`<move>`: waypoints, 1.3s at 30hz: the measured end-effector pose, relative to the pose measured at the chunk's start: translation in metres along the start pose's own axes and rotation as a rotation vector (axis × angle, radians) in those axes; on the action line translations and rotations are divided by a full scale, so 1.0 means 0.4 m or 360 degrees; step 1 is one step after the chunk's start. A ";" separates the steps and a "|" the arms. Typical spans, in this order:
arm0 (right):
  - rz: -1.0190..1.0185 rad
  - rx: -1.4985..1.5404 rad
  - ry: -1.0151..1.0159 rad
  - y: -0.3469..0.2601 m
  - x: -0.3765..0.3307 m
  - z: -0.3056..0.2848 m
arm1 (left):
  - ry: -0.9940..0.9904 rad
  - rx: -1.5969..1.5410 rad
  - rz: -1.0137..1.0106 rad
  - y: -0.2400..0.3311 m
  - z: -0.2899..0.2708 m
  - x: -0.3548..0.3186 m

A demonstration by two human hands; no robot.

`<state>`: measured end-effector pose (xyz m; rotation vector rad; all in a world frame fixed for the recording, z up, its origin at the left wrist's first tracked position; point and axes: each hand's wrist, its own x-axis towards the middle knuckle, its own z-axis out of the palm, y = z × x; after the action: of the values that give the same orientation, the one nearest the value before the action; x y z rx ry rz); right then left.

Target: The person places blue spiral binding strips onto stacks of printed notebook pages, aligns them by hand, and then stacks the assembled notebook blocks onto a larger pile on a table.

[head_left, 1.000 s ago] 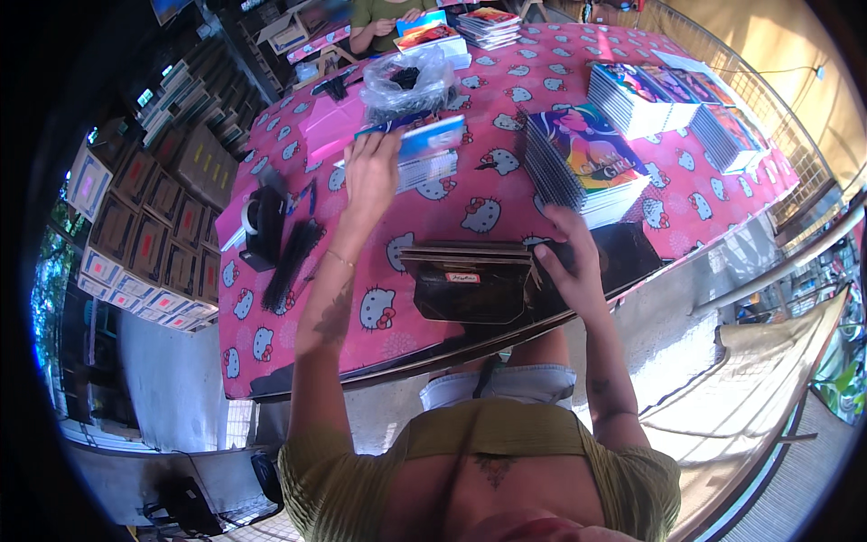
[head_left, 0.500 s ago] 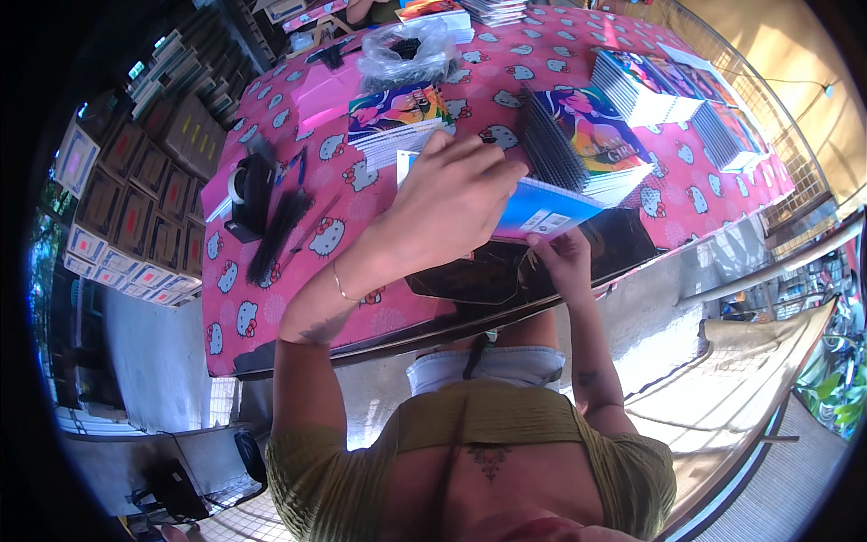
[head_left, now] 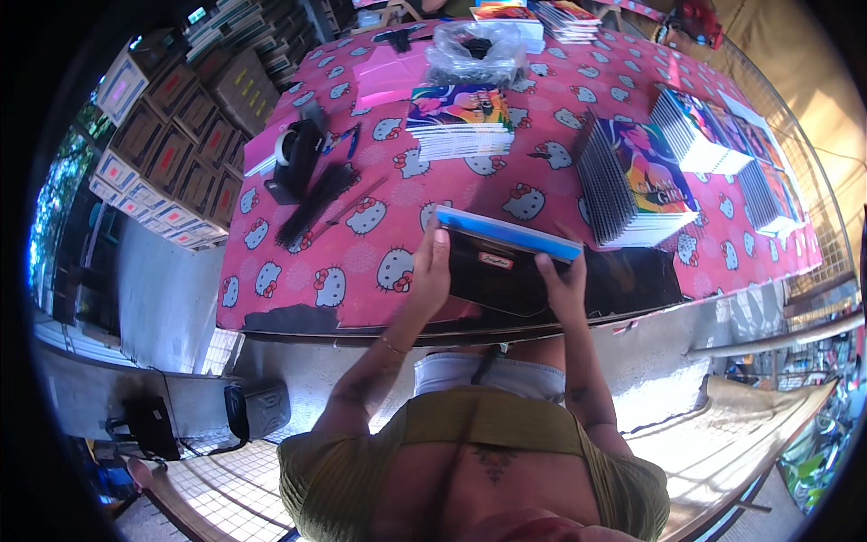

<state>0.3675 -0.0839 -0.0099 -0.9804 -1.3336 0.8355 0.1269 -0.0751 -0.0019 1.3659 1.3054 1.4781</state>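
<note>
Both hands grip a thin booklet with a blue cover (head_left: 515, 233), held on its edge above the black patch at the table's near side. My left hand (head_left: 433, 271) is closed on its left end, thumb toward me. At the right end, my right hand (head_left: 566, 282) pinches it the same way. Just right of it stands a stack of coil-bound notebooks (head_left: 643, 167) with colourful covers and black coils along their left side. Beyond my left hand lies a stack of booklets (head_left: 459, 122) with white page edges facing me.
A black tape dispenser (head_left: 294, 161) and a bundle of thin black coils (head_left: 316, 206) lie at left on the pink patterned tablecloth (head_left: 352, 255). Farther back are pink sheets (head_left: 390, 77) and a clear plastic bag (head_left: 476, 56). More notebook stacks (head_left: 703, 135) stand right; cardboard boxes (head_left: 172, 135) rise left.
My left hand has moved from over the booklet's top to its left end. The booklet has come away from the right stack, nearer to me, and now stands on edge.
</note>
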 end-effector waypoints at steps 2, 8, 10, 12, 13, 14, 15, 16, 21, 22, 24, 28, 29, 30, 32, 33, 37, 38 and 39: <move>0.0038 0.0110 -0.0036 0.037 0.006 -0.052 | -0.0023 0.0396 0.0124 -0.015 -0.050 0.083; -0.0121 0.0003 0.0112 -0.022 0.021 -0.077 | 0.0418 0.2203 0.0609 -0.154 -0.283 0.323; -0.0479 -0.0393 0.0382 -0.081 0.039 -0.069 | 0.0314 0.1360 0.0630 -0.100 -0.218 0.292; -0.0761 -0.0854 0.0348 -0.170 0.058 -0.034 | 0.0115 0.0851 0.0699 0.030 -0.141 0.203; -0.0857 -0.1054 0.0189 -0.203 0.066 -0.017 | -0.0018 0.0743 0.0781 0.096 -0.108 0.160; -0.0956 -0.1250 0.0017 -0.229 0.073 0.007 | -0.0102 0.0667 0.0673 0.138 -0.094 0.117; -0.0971 -0.1266 -0.0133 -0.251 0.083 0.046 | -0.0176 0.0590 0.0572 0.174 -0.086 0.081; -0.0995 -0.1271 -0.0291 -0.265 0.096 0.088 | -0.0236 0.0517 0.0473 0.189 -0.084 0.055; -0.0895 -0.1233 -0.0379 -0.185 0.135 0.165 | -0.0145 0.0603 0.0531 0.170 -0.070 0.026; -0.0871 -0.1245 -0.0393 -0.183 0.138 0.165 | -0.0125 0.0619 0.0495 0.170 -0.066 0.026; -0.0899 -0.1230 -0.0373 -0.184 0.142 0.167 | -0.0164 0.0684 0.0413 0.169 -0.073 0.034; -0.0928 -0.1206 -0.0362 -0.187 0.139 0.171 | -0.0170 0.0857 0.0425 0.168 -0.075 0.052; -0.0922 -0.1216 -0.0368 -0.186 0.139 0.169 | -0.0211 0.0799 0.0524 0.170 -0.074 0.059; -0.0916 -0.1225 -0.0375 -0.185 0.139 0.167 | -0.0251 0.0741 0.0623 0.173 -0.072 0.068; -0.0906 -0.1231 -0.0380 -0.184 0.139 0.163 | -0.0422 0.0696 0.0727 0.192 -0.078 0.092; -0.0898 -0.1230 -0.0379 -0.184 0.139 0.161 | -0.0555 0.0706 0.0730 0.205 -0.085 0.107; -0.0904 -0.1223 -0.0395 -0.193 0.138 0.162 | -0.0828 0.0857 0.0837 0.213 -0.089 0.131; -0.0864 -0.1199 -0.0434 -0.198 0.137 0.157 | -0.0806 0.0858 0.0848 0.223 -0.086 0.131; -0.0824 -0.1173 -0.0472 -0.205 0.135 0.150 | -0.0784 0.0860 0.0859 0.234 -0.083 0.127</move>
<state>0.3078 -0.0599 0.0856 -1.0016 -2.1104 0.0691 0.0972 -0.0538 0.1036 2.4019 1.0890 1.0065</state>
